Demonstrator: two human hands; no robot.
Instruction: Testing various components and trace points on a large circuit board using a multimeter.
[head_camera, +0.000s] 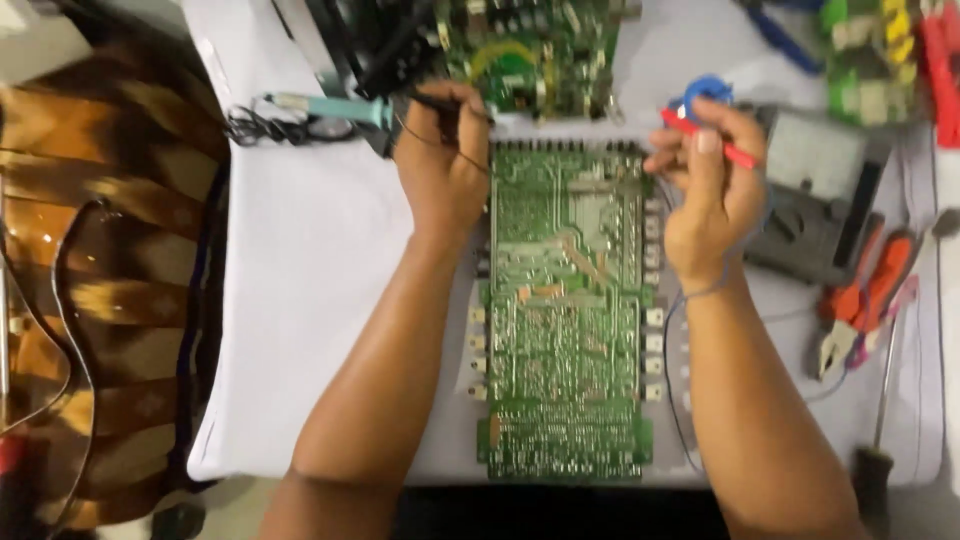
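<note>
A long green circuit board (565, 320) lies solder side up on a white sheet (320, 280), between my forearms. My left hand (442, 165) rests at the board's far left corner and pinches a thin black test probe (455, 103) with its black wire. My right hand (705, 185) hovers by the board's far right edge, gripping a red test probe (735, 152) that points left toward the board. A blue lead runs past my right wrist.
A second green board (530, 50) lies beyond the first. A teal-handled soldering iron (330, 108) sits at far left. A grey meter (820, 195), orange-handled pliers (860, 300), a screwdriver (880, 440) and another component board (865, 55) lie at right. Patterned brown fabric (100, 300) covers the left.
</note>
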